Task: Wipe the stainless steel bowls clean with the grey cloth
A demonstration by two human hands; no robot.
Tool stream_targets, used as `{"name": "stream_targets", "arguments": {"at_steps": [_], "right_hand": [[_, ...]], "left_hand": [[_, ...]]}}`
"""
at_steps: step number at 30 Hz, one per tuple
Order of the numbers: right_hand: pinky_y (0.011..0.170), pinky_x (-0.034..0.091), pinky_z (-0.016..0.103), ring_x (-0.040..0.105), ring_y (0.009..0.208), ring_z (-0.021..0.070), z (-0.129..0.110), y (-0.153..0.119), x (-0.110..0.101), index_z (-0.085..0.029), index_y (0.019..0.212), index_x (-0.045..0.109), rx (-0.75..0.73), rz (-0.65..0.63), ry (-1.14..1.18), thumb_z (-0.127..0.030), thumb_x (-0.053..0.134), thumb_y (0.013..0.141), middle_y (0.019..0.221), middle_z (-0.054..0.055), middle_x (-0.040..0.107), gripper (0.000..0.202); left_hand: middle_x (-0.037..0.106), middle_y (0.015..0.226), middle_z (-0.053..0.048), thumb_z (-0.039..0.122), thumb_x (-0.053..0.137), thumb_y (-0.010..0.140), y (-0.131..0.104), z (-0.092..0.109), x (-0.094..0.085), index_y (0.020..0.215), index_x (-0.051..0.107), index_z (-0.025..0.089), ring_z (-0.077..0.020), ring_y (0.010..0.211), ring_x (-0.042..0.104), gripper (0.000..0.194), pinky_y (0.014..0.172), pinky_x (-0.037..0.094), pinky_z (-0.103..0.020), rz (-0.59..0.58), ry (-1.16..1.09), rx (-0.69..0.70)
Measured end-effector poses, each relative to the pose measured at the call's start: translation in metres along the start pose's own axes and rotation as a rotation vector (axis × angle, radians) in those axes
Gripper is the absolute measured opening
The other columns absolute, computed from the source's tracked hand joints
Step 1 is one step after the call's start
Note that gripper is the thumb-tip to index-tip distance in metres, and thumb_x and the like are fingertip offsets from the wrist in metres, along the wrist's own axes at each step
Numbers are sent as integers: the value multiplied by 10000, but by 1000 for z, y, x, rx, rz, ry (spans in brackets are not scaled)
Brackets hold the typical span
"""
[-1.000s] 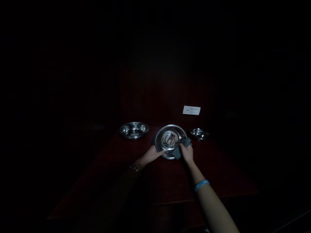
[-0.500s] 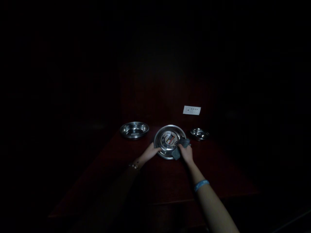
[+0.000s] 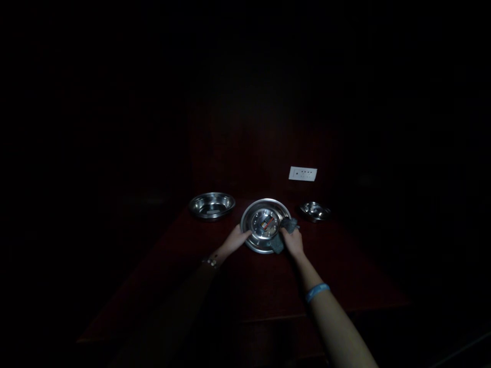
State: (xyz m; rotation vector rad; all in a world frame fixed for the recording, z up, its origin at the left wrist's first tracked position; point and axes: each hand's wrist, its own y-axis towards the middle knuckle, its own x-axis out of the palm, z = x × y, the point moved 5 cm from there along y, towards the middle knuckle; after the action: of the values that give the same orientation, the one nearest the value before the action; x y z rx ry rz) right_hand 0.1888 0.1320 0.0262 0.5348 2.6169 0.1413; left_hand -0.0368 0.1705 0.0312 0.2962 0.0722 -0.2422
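Note:
A round steel bowl (image 3: 251,214) with a printed label on its middle is held tilted over the dark red table. My left hand (image 3: 235,238) grips its lower left rim, thumb on the near face. At its right side, my right hand (image 3: 292,240) is closed on a grey-green cloth (image 3: 276,244), which lies against the bowl's lower right part. The fingers behind the bowl and under the cloth are hidden.
A wider steel dish (image 3: 212,206) rests at the back left of the red table (image 3: 264,291). Toward the back right sits a smaller steel bowl (image 3: 314,210). A white socket plate (image 3: 303,174) is on the wall behind. The surroundings are very dark.
The held bowl has shifted slightly left and its tilt has changed a little. Both hands and the cloth have moved slightly left with it.

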Motion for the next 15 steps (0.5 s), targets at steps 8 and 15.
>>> {"name": "stream_targets", "arguments": {"at_steps": [8,15], "right_hand": [[863,497,292,684,952,223,-3,-2,0,-197,905,700,-17,2,-19,-304,530,806,930,73,734,224],[843,496,279,687,938,219,-3,-2,-1,-200,881,697,-12,18,-24,-295,536,803,937,77,736,202]], "left_hand": [[653,1241,-166,315,700,743,-2,-4,1,1158,621,91,-299,1187,593,478,1088,406,-443,5,-16,2],[631,1275,-166,321,692,755,0,-8,0,1183,598,92,-315,1264,528,495,1110,377,-443,-8,18,50]]}}
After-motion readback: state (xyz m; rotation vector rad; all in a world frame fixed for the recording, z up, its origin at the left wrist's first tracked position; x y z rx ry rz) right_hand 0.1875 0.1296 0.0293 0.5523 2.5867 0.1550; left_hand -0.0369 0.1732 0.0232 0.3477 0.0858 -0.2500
